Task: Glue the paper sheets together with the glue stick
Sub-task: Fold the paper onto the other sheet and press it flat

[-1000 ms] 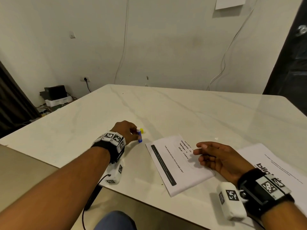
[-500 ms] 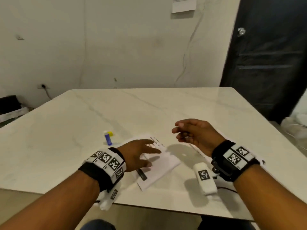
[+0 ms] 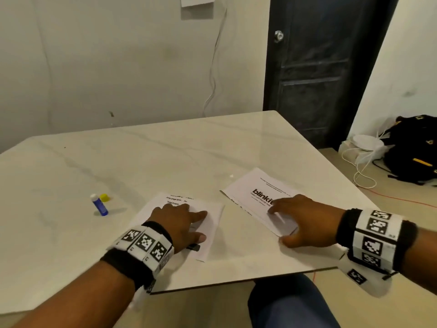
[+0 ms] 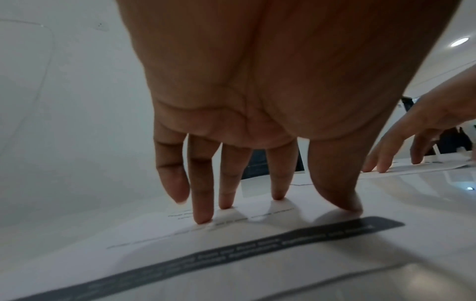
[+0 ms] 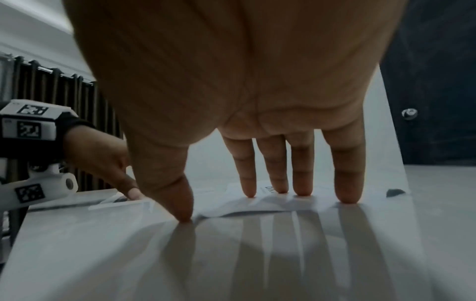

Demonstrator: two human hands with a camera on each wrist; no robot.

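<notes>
Two printed paper sheets lie on the marble table (image 3: 165,157). My left hand (image 3: 182,221) rests flat on the left sheet (image 3: 212,214), straight fingertips (image 4: 203,218) pressing it beside its dark printed bar (image 4: 231,256). My right hand (image 3: 300,218) presses straight fingers (image 5: 301,183) on the right sheet (image 3: 250,188), which carries a "blinkit" logo; the thumb (image 5: 180,203) touches the table at the sheet's near edge. A blue glue stick (image 3: 99,204) stands upright and uncapped at the left, apart from both hands, with its yellow cap (image 3: 104,197) lying just behind it.
The table's near edge (image 3: 236,282) runs just below my wrists, with my knee in blue trousers (image 3: 290,304) under it. A dark door (image 3: 331,67) stands behind the table's far right corner. A black backpack (image 3: 413,147) and white cables (image 3: 361,171) lie on the floor at right.
My left hand let go of the glue stick, left it standing, and moved right onto the left sheet. My right hand left that sheet and came down on the right sheet. The view swung right.
</notes>
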